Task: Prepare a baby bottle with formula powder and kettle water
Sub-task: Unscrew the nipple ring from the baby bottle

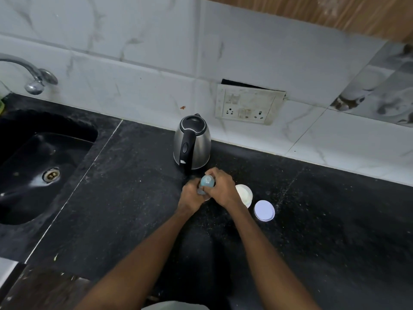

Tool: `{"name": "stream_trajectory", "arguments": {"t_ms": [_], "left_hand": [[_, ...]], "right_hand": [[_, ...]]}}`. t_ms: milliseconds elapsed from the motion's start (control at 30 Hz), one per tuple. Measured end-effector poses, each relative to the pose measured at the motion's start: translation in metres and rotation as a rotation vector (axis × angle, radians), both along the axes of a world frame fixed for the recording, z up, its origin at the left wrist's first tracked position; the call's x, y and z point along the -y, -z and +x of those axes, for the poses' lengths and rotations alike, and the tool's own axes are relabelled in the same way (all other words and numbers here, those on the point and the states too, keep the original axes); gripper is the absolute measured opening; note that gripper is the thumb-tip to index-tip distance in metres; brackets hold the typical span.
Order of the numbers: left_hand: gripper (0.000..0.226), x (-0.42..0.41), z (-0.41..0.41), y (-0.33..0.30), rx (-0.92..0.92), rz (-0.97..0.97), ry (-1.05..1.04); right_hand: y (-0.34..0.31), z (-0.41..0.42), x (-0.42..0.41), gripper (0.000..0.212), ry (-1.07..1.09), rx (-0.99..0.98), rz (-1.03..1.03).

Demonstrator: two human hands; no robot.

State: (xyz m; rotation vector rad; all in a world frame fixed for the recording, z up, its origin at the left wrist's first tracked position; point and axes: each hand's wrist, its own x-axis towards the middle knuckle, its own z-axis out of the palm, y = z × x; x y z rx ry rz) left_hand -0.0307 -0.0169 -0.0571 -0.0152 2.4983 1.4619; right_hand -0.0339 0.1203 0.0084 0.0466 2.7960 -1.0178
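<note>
The baby bottle (206, 182) stands mid-counter (134, 198), before the kettle (192, 143). Left grip (191, 194) clasps its body; right grip (221, 186) clasps its top. No legible label shows.

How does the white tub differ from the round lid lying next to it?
The tub stands open and shows white powder inside; the lid lies flat and shows only a plain pale disc. The tub is partly hidden behind the right hand; the lid lies in full view, apart from both hands. The tub looks creamy white, the lid slightly bluish. Both are round and rest on the black counter.
</note>
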Motion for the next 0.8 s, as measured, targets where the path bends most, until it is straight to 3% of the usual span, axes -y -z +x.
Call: {"name": "stream_trajectory", "arguments": {"t_ms": [300,433,600,700,800], "left_hand": [[0.047,0.016,0.033,-0.012,0.058,0.149,-0.06],[0.04,0.014,0.042,-0.022,0.064,0.16,-0.075],[0.037,0.009,0.045,-0.031,0.047,0.145,-0.106],[0.036,0.012,0.043,-0.032,0.068,0.161,-0.099],[0.039,0.017,0.041,-0.033,0.086,0.201,-0.073]], "right_hand": [[-0.014,0.019,0.002,0.043,-0.032,-0.005,-0.162],[-0.03,0.022,0.015,0.043,-0.06,0.011,0.059],[-0.042,0.023,0.027,0.067,-0.022,-0.02,0.432],[-0.045,0.022,0.028,0.063,-0.05,-0.055,0.485],[-0.051,0.018,0.021,0.057,-0.105,-0.062,0.413]]}}
